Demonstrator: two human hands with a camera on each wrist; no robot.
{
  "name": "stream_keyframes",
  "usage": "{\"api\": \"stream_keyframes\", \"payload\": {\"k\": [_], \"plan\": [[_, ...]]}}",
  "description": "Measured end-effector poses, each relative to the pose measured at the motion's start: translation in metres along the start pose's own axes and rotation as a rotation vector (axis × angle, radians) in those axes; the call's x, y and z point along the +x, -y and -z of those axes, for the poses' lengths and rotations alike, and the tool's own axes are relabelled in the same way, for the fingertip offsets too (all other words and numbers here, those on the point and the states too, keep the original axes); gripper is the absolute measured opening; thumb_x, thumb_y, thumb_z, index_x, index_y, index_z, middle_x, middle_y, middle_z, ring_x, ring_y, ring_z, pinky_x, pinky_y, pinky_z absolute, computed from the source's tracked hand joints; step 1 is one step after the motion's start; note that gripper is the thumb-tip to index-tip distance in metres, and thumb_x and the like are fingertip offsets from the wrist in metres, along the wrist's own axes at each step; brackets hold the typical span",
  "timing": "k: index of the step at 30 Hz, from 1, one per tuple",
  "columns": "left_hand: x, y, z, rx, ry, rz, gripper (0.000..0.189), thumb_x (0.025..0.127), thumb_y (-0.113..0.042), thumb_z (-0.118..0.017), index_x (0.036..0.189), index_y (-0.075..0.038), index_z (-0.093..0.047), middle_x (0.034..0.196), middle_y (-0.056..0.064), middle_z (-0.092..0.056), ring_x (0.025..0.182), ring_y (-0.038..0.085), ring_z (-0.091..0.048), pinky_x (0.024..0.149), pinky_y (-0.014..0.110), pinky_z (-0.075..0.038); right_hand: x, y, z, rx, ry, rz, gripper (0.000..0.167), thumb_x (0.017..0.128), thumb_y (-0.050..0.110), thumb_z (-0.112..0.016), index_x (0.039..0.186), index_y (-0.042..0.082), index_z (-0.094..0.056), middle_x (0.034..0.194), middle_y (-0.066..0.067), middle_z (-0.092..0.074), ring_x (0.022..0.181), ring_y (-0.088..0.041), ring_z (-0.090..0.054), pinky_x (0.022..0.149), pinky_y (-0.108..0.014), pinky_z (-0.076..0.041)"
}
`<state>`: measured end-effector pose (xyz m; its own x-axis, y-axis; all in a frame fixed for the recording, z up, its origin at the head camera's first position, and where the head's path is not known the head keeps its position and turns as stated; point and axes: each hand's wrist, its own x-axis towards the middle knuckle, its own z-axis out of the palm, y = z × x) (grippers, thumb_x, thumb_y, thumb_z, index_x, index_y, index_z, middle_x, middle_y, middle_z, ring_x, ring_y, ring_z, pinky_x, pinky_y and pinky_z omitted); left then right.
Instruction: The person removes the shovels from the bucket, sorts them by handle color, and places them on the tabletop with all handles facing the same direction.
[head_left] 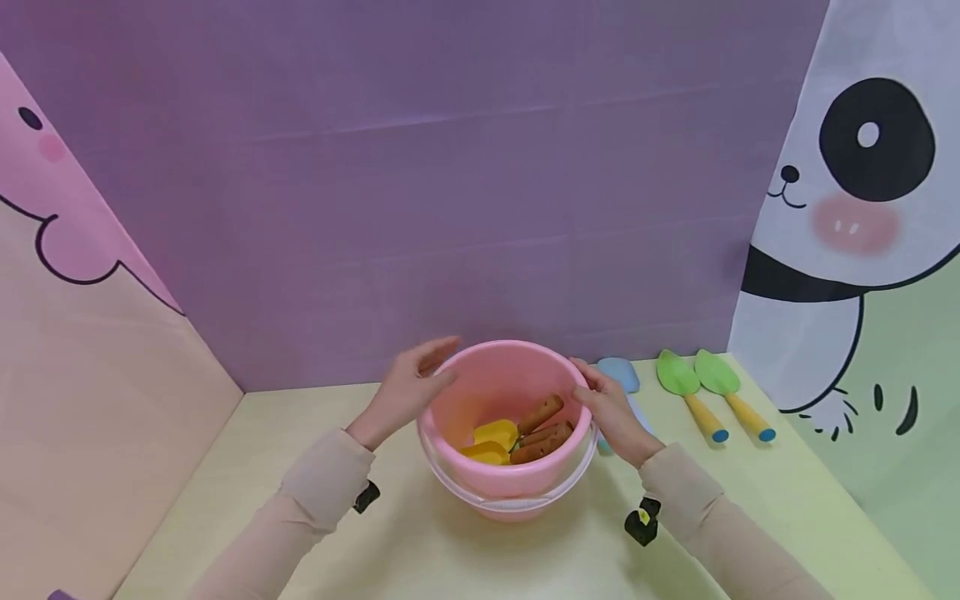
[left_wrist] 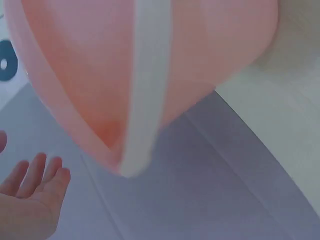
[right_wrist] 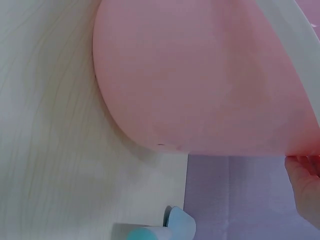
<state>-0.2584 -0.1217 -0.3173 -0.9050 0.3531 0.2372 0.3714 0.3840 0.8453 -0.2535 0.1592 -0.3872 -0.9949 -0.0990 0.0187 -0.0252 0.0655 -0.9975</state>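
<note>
A pink bucket (head_left: 502, 479) stands upright on the table in the head view, its white handle (head_left: 517, 505) lowered along the near side. Inside lie yellow toy shovels (head_left: 497, 432) with brown handles (head_left: 542, 413), partly overlapping. My right hand (head_left: 611, 410) holds the bucket's right rim, thumb at the inner side; in the right wrist view its fingers (right_wrist: 300, 172) touch the outer wall. By the left rim is my left hand (head_left: 408, 383), its fingers loosely extended. The left wrist view shows that hand (left_wrist: 35, 200) apart from the bucket.
Two green leaf-shaped trowels (head_left: 678, 375) with yellow, blue-tipped handles lie at the table's back right. A light blue shovel (head_left: 619, 373) lies behind my right hand, partly hidden. A purple wall panel (head_left: 480, 208) bounds the table (head_left: 315, 417) at the back, with printed panels at both sides.
</note>
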Motion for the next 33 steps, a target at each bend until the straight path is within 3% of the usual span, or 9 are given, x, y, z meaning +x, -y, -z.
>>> {"api": "stream_keyframes", "payload": {"k": [4,11,13,16,23,29,33], "plan": [[0.012,-0.011,-0.018,0.053,0.144,0.016,0.042,0.088,-0.014,-0.058,0.129,-0.007,-0.052,0.128,0.011,-0.056,0.119,0.028,-0.051,0.098,0.040,-0.043,0.000,-0.001,-0.001,0.013,0.006,0.010,0.058,0.087,0.006,-0.041,0.144,0.006,-0.028,0.147,-0.011,-0.031,0.129,-0.028,-0.038,0.092,-0.025,-0.044],[0.030,-0.017,-0.050,0.083,0.343,-0.061,0.033,0.086,-0.012,-0.060,0.119,-0.009,-0.060,0.115,0.004,-0.064,0.109,0.019,-0.057,0.095,0.034,-0.045,0.000,-0.001,0.000,0.008,0.031,0.026,0.058,0.088,0.007,-0.041,0.144,0.009,-0.029,0.147,-0.009,-0.031,0.128,-0.028,-0.040,0.094,-0.031,-0.044],[0.033,-0.019,-0.055,0.094,0.384,-0.050,0.031,0.085,-0.013,-0.061,0.116,-0.013,-0.062,0.109,-0.001,-0.066,0.103,0.014,-0.059,0.091,0.031,-0.047,-0.001,-0.001,0.001,-0.001,0.026,0.021,0.057,0.088,0.007,-0.042,0.144,0.009,-0.029,0.148,-0.009,-0.029,0.128,-0.027,-0.039,0.094,-0.031,-0.044],[0.039,-0.019,-0.063,0.142,0.403,-0.046,0.028,0.085,-0.018,-0.062,0.114,-0.017,-0.064,0.105,-0.005,-0.067,0.100,0.011,-0.059,0.088,0.029,-0.048,-0.002,-0.001,0.002,-0.002,0.026,0.011,0.057,0.089,0.007,-0.041,0.144,0.008,-0.028,0.149,-0.008,-0.028,0.130,-0.026,-0.037,0.095,-0.031,-0.043],[0.046,-0.004,-0.080,0.204,0.441,-0.068,0.034,0.089,-0.021,-0.058,0.122,-0.027,-0.059,0.118,-0.010,-0.062,0.111,0.010,-0.056,0.095,0.030,-0.045,-0.002,-0.002,0.001,-0.001,0.035,0.013,0.056,0.089,0.007,-0.041,0.144,0.007,-0.028,0.151,-0.008,-0.024,0.134,-0.025,-0.031,0.097,-0.036,-0.040],[0.050,0.004,-0.088,0.234,0.498,-0.153,0.036,0.090,-0.017,-0.056,0.126,-0.021,-0.056,0.120,-0.007,-0.060,0.115,0.012,-0.054,0.099,0.028,-0.042,-0.003,-0.003,0.003,0.025,0.038,0.010,0.058,0.088,0.006,-0.041,0.144,0.008,-0.027,0.151,-0.008,-0.022,0.135,-0.025,-0.029,0.100,-0.042,-0.036],[0.054,0.010,-0.092,0.215,0.555,-0.130,0.036,0.089,-0.017,-0.057,0.125,-0.021,-0.056,0.119,-0.008,-0.060,0.114,0.011,-0.054,0.098,0.026,-0.042,-0.002,-0.002,0.004,0.018,0.039,0.010,0.058,0.089,0.007,-0.042,0.144,0.008,-0.027,0.152,-0.008,-0.021,0.137,-0.025,-0.025,0.101,-0.039,-0.036]]}}
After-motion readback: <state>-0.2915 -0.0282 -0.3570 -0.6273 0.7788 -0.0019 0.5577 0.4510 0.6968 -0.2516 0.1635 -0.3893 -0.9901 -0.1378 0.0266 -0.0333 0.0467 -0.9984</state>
